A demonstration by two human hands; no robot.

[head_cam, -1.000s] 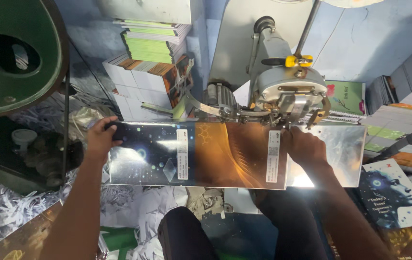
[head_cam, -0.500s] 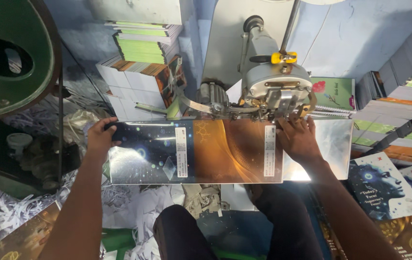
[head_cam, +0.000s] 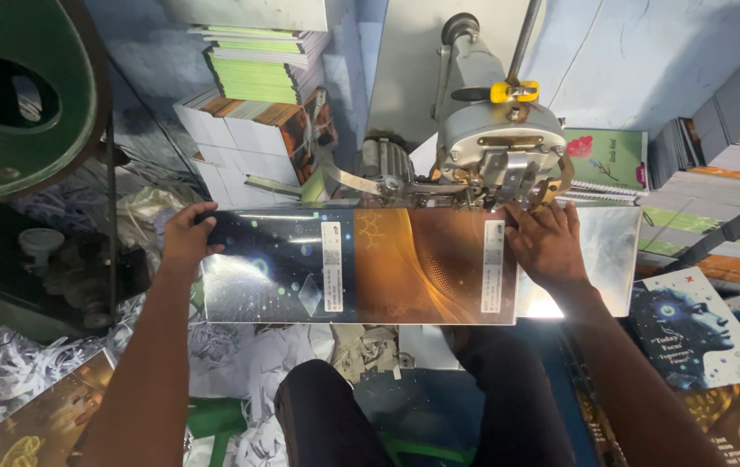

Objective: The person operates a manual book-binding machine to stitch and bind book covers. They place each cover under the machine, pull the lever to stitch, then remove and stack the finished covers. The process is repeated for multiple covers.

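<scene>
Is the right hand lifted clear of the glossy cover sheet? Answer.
No, the right hand lies flat on the glossy cover sheet.

Glossy cover (head_cam: 361, 264) (navy, starry; orange)

right hand (head_cam: 547, 246) shifted left, seemingly along cover sheet (head_cam: 361, 264)

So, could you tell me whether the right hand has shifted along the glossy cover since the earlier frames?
Yes. The right hand has slid left along the glossy cover, from its right end towards the white strip, beneath the machine head.
</scene>
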